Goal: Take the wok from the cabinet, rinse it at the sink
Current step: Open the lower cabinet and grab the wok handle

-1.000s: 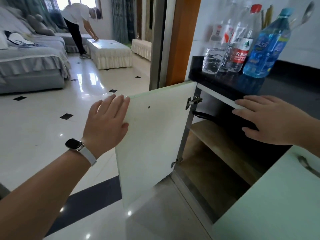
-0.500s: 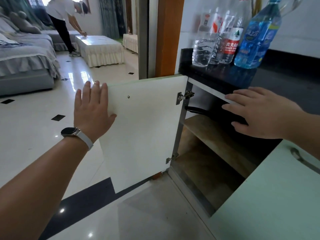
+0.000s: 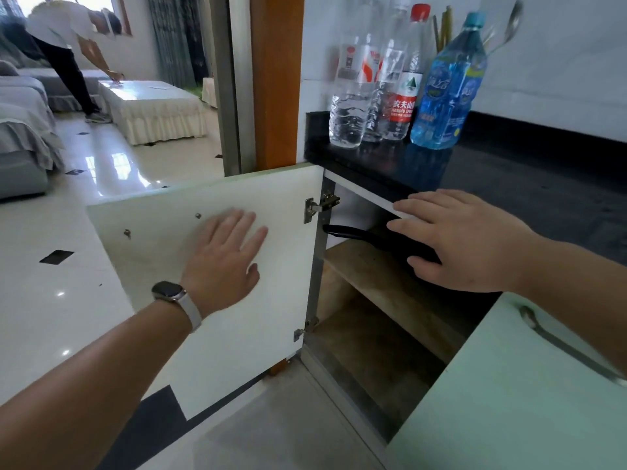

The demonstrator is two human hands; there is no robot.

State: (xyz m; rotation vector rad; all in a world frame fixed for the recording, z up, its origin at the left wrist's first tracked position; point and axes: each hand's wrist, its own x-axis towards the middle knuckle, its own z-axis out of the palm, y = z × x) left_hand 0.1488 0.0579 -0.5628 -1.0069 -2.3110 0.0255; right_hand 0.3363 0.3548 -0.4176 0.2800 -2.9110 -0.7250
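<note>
Wok handle, long and black, sticks out from the top shelf inside the open cabinet. Only the handle shows; the pan part is hidden behind the right hand.

From the head camera, the right hand is held flat in front of the cabinet opening, just over the handle. Its fingers are straight and a little spread, pointing left. You cannot tell if it touches the handle. It is not wrapped around anything.

The left hand lies flat on the inside of the open white door. Its fingers are straight and close together, with the thumb out to the side. A watch with a pale strap is on that wrist.

Above the cabinet is a black counter. Four bottles stand near its left end: two clear ones, one with a red label and a blue one.

A second, pale green door with a metal pull stands open at the lower right.

Far off on the left, a person bends over a low white table beside a grey sofa.
</note>
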